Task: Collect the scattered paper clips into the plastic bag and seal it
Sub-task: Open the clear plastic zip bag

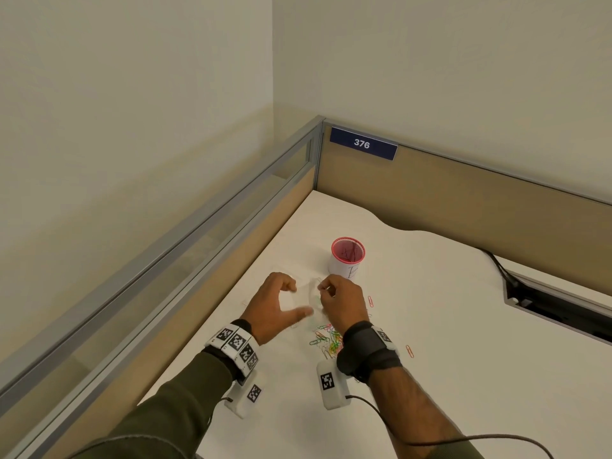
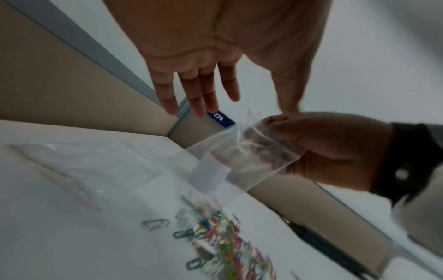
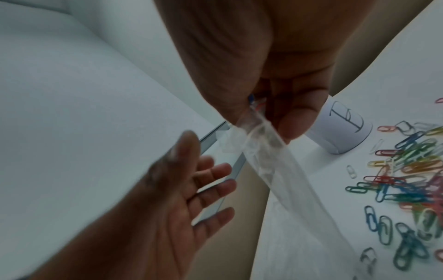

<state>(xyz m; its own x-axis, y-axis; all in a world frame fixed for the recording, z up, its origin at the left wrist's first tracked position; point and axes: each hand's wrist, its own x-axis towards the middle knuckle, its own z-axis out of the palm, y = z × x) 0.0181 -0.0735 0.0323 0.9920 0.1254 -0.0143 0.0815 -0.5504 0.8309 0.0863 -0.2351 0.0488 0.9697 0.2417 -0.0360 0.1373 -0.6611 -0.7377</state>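
Note:
My right hand point(image 1: 326, 291) pinches the top edge of a small clear plastic bag point(image 2: 242, 157), which hangs above the white table point(image 1: 447, 326); the bag point(image 3: 266, 151) runs down from the fingertips. A bit of blue and red shows inside the curled fingers. My left hand point(image 1: 298, 301) hovers just left of the bag with fingers point(image 2: 199, 94) straight and spread, touching nothing. A pile of coloured paper clips point(image 1: 328, 339) lies on the table below and between both wrists, and shows blurred in the left wrist view point(image 2: 223, 236) and sharper in the right wrist view point(image 3: 407, 180).
A red mesh cup point(image 1: 347, 255) with a white label stands just behind the hands. Stray red clips point(image 1: 371, 301) point(image 1: 410, 352) lie to the right. Another clear plastic sheet or bag point(image 2: 95, 161) lies flat at the left. Partition walls point(image 1: 463, 193) enclose the desk corner; a cable slot point(image 1: 556, 306) opens at right.

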